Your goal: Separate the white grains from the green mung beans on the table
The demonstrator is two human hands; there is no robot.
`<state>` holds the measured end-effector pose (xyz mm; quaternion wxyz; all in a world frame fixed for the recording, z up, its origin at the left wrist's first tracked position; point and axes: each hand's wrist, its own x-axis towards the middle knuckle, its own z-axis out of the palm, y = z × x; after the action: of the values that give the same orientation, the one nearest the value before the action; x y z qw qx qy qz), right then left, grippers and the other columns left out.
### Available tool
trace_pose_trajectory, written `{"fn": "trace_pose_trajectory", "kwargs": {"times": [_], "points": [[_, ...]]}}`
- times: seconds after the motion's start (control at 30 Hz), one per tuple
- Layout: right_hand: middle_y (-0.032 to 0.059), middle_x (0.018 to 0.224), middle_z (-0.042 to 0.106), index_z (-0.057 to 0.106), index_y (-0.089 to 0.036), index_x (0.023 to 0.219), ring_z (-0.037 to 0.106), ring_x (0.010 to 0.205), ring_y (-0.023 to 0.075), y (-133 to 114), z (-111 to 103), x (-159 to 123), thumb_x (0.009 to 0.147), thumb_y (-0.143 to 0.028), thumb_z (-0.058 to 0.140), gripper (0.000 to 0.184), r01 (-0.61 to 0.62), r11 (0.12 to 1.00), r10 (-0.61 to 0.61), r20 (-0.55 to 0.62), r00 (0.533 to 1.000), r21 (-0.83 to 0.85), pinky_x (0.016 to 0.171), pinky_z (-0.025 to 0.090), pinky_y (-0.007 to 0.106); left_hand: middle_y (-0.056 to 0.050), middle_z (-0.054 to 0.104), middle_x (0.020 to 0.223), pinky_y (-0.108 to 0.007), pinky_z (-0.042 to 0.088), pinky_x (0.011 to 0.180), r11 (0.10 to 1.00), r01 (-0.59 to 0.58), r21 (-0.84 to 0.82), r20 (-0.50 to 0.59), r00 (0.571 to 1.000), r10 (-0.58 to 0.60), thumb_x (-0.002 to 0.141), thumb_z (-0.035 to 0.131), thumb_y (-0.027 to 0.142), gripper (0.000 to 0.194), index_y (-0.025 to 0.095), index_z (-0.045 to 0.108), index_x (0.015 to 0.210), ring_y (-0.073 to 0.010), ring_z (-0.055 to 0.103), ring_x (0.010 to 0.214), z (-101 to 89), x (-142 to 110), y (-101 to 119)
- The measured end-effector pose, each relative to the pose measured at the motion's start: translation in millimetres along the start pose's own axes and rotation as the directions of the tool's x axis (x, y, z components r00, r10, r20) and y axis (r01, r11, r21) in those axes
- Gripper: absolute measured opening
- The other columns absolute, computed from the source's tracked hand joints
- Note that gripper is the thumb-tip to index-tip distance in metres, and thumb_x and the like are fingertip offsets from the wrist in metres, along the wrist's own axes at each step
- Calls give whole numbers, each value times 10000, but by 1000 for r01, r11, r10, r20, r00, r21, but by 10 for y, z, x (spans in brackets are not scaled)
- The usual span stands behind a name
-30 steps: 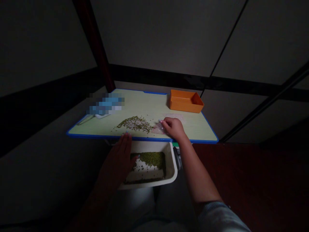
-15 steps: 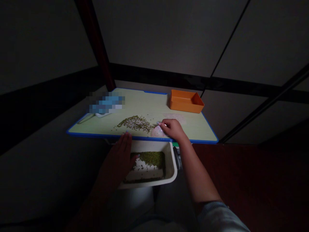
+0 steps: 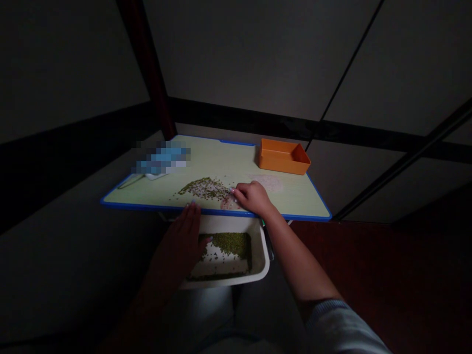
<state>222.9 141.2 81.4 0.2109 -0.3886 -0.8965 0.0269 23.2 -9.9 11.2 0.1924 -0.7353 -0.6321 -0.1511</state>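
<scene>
My right hand [image 3: 253, 197] is closed on a thin, pinkish, see-through curved piece [image 3: 227, 202] whose exact kind I cannot make out. It is low over the table near its front edge, at the right end of a scattered patch of small green beans [image 3: 201, 188]. My left hand [image 3: 186, 228] lies with its fingers outstretched by the table's front edge, over the left side of a white basin [image 3: 264, 265]. More small green beans [image 3: 234, 243] lie in the basin, heaped toward its far right. The basin's left end is hidden behind my left hand.
The pale tabletop [image 3: 210, 160] has a blue rim. At its back right stands an orange box [image 3: 282, 162]. A blurred-out blue item [image 3: 164, 160] lies on the left. A whitish print [image 3: 269, 182] marks the surface right of the beans. Walls stand close behind and left.
My right hand has moved left with the pinkish piece, up to the scattered beans. My left hand and the basin are nearly where they were.
</scene>
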Motion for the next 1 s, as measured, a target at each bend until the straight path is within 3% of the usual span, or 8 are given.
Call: {"fn": "trace_pose_trajectory", "kwargs": {"times": [0.23, 0.37, 0.47, 0.7, 1.0], "points": [[3, 594, 611, 644, -186, 705, 499, 582, 129, 81, -27, -53, 973, -368, 442, 382, 8, 996, -3, -49, 999, 90, 694, 314, 242, -243, 313, 1537, -468, 361, 1123, 1000, -3, 23, 22, 1000, 3, 874, 378, 502, 787, 12, 210, 1466, -330, 311, 1435, 4, 7, -25], [23, 616, 636, 627, -192, 707, 530, 598, 151, 57, -89, -146, 976, -372, 427, 381, -190, 980, 196, -134, 971, 55, 647, 297, 253, -240, 305, 1540, -471, 376, 1111, 1000, -6, 18, 7, 1000, 6, 876, 362, 521, 797, 22, 193, 1473, -328, 322, 1431, 41, 2, -36], [41, 665, 676, 642, -200, 742, 563, 607, 161, -62, -101, -218, 984, -388, 407, 387, -292, 956, 292, -125, 948, 18, 620, 278, 268, -241, 314, 1538, -468, 358, 1127, 1000, -15, 10, -22, 1000, 15, 885, 344, 511, 782, 18, 189, 1473, -322, 307, 1440, 63, -6, -40], [69, 737, 728, 676, -204, 819, 620, 647, 175, -300, -49, -228, 991, -392, 415, 364, -271, 951, 264, -69, 962, -145, 695, 287, 298, -230, 348, 1528, -464, 395, 1098, 999, -45, 3, -79, 996, 45, 903, 288, 516, 776, 46, 113, 1495, -326, 352, 1417, 49, -4, -51], [77, 733, 732, 667, -185, 839, 641, 654, 167, -231, -60, -252, 996, -358, 398, 355, -391, 877, 368, -133, 920, -278, 730, 290, 301, -257, 385, 1497, -476, 418, 1063, 998, -58, 9, -123, 991, 58, 904, 283, 518, 776, 9, 160, 1478, -345, 362, 1407, 46, 1, -25]]}}
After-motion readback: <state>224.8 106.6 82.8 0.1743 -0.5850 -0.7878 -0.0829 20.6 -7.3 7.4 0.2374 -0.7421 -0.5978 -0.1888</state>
